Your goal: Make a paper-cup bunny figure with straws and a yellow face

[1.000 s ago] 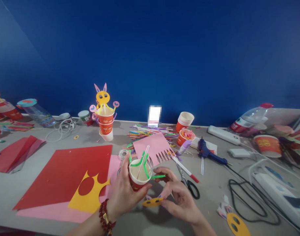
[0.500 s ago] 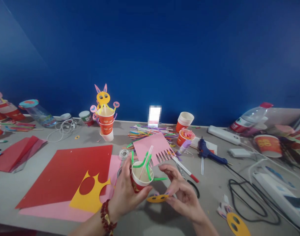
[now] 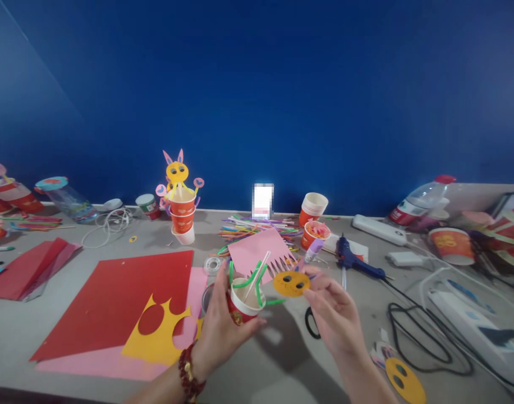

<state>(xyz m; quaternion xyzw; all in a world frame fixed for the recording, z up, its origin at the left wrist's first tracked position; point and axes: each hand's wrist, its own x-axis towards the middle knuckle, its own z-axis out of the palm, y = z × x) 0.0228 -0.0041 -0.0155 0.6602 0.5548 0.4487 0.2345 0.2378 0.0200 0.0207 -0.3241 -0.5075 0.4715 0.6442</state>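
Observation:
My left hand (image 3: 219, 328) is wrapped round a red and white paper cup (image 3: 244, 310), its mouth tilted a little toward me. Green bent straws (image 3: 261, 283) and a pale straight straw (image 3: 258, 273) stick up out of the cup. Between the thumb and fingers of my right hand (image 3: 330, 306) is a yellow paper face (image 3: 291, 284) with dark eyes, a drawn smile and small ears. The face is held up just right of the cup, apart from it. Part of a black scissor handle (image 3: 311, 324) shows beneath my right hand.
Red paper (image 3: 126, 292) and a yellow cut-out sheet (image 3: 156, 334) lie at left. Behind stand stacked decorated cups (image 3: 182, 210) with a bunny face. A blue glue gun (image 3: 353, 261), a cable (image 3: 429, 336) and another yellow face (image 3: 404, 379) are at right.
My right hand has raised the yellow face and turned it, so its front now shows instead of a thin edge-on view. My left hand still holds the cup, nearly in place.

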